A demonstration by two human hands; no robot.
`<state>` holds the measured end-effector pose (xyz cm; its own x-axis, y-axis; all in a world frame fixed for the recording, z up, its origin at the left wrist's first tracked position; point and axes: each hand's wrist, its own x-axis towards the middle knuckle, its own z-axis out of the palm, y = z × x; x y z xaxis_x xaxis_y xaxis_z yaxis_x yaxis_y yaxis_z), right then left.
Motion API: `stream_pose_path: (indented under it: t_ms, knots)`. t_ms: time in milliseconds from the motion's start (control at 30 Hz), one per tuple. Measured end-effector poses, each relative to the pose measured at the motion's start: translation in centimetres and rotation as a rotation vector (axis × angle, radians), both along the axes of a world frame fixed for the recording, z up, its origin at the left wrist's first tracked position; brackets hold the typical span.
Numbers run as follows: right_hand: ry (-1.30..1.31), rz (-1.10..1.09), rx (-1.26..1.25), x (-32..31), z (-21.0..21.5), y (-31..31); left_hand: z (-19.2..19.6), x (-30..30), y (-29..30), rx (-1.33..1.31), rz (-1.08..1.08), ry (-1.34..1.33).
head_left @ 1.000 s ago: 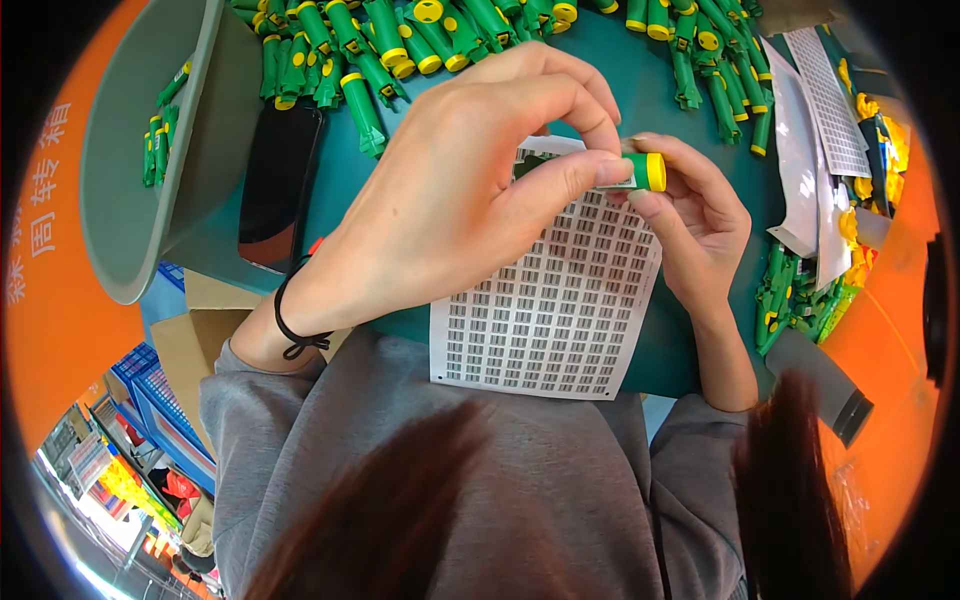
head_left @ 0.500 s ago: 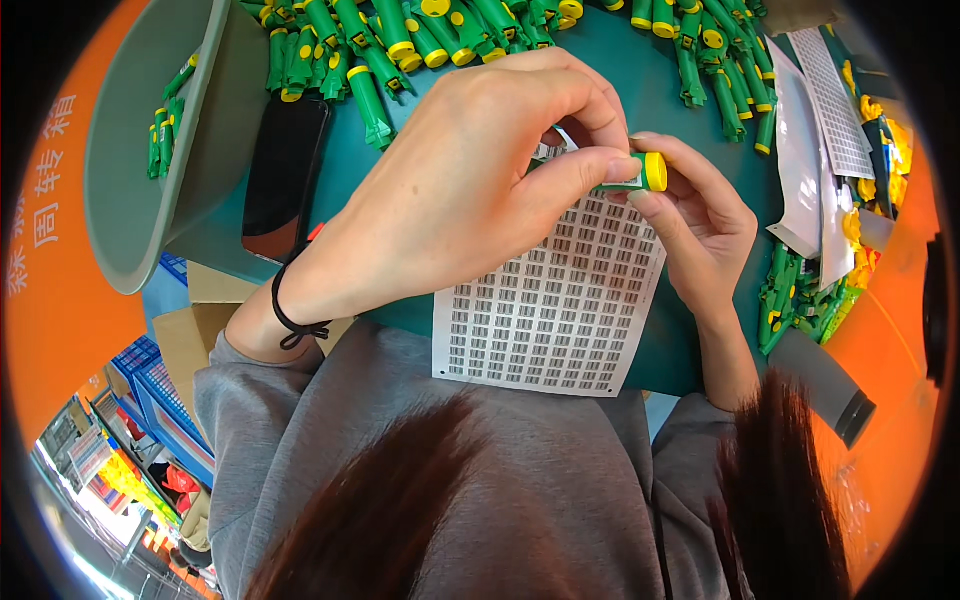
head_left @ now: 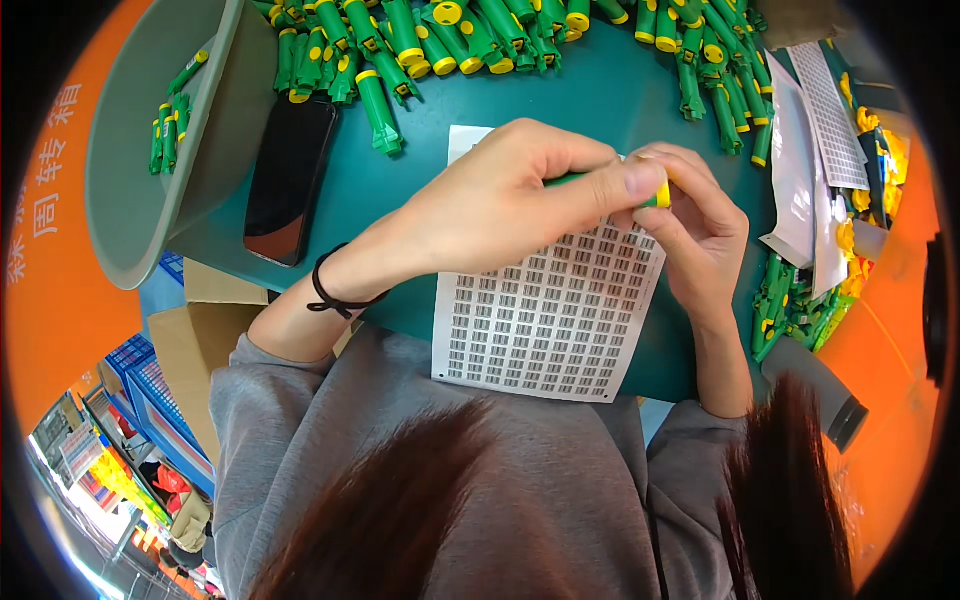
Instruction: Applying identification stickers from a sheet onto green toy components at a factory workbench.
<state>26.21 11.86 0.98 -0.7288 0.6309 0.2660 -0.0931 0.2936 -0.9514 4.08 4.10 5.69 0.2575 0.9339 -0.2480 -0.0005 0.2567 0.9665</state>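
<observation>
A small green tube with a yellow end (head_left: pixel 662 193) is held between my two hands, its body mostly hidden by fingers. My left hand (head_left: pixel 520 200), with a black band at the wrist, is closed on it from the left, thumb pressed along the tube. From the right, my right hand (head_left: pixel 695 215) pinches the yellow end between thumb and fingers. Beneath both hands lies a white sheet of small printed labels (head_left: pixel 530 325), its near edge by my grey top. Part of the sheet's far end is covered by my left hand.
Green tubes with yellow ends (head_left: pixel 450 40) are heaped at the back, with more at the back right (head_left: pixel 720 70). A grey-green bin (head_left: pixel 130 215) on the left holds several. A black phone (head_left: pixel 290 180) lies beside it. White bags (head_left: pixel 800 180) and another label sheet (head_left: pixel 830 110) are at right.
My left hand has turned and moved down and slightly right, its thumb now covering more of the tube. The far edge of the label sheet has come into view.
</observation>
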Motion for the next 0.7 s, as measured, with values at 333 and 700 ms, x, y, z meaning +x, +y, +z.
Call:
stream_pose_path:
  t_ms: [333,700]
  knots:
    - [0.05,-0.017,-0.103,-6.0,2.0,-0.8,-2.4,3.5,-1.2,0.249,0.082,0.166]
    - [-0.348,-0.317,0.466,-1.5,1.1,3.3,5.6,-10.4,-8.2,0.395,1.026,0.565]
